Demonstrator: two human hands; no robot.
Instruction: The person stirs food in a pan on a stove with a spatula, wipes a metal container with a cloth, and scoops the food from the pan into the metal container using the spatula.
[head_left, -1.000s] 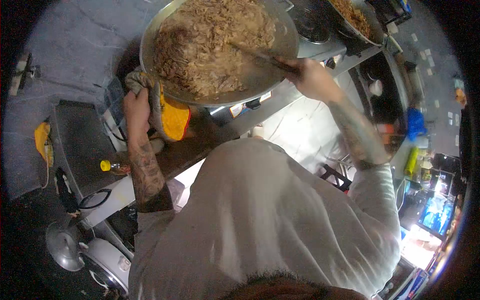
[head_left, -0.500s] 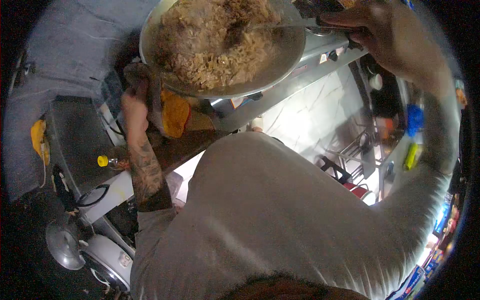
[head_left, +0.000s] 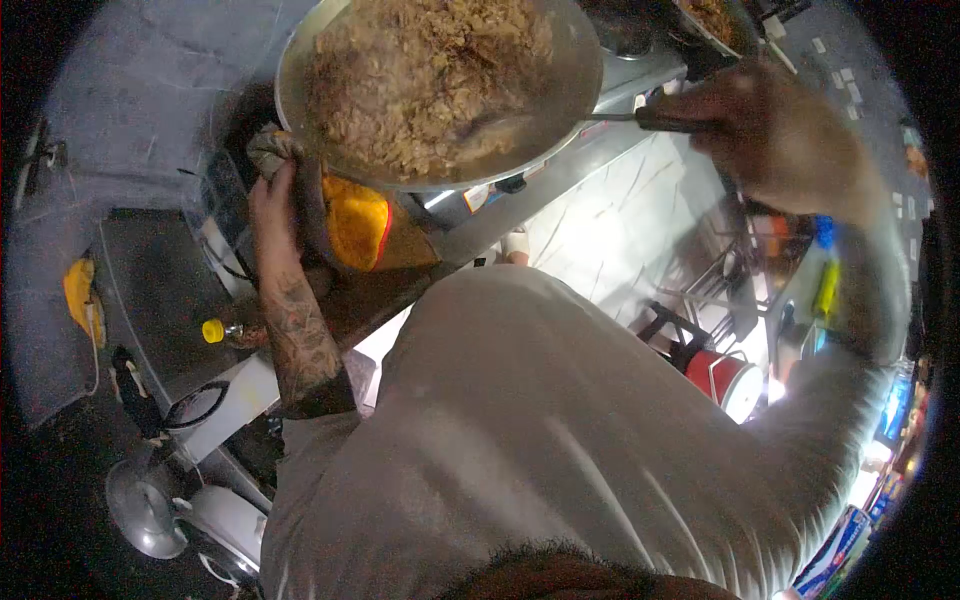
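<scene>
A wide metal pan [head_left: 560, 120] full of shredded brown food [head_left: 420, 85] stands on the stove at the top. My left hand [head_left: 274, 205] is closed on a cloth [head_left: 272, 150] at the pan's left rim, and a yellow-orange piece of cloth [head_left: 358, 225] hangs beside it. My right hand [head_left: 750, 125], blurred, is to the right of the pan, closed round the dark handle of a utensil [head_left: 665, 122]. Its thin metal shaft reaches the pan's right rim; the far end cannot be made out.
A bottle with a yellow cap [head_left: 213, 331] lies on the dark counter [head_left: 160, 290] at left. Another pan with food [head_left: 712, 22] is at the upper right. A red-and-white container [head_left: 722, 383] and metal racks are at lower right. Metal lids [head_left: 145, 510] are at lower left.
My right hand has swung from over the pan out to the right with the utensil, coming slightly lower since half a second ago. My left hand stays at the cloth, and the pan has shifted little.
</scene>
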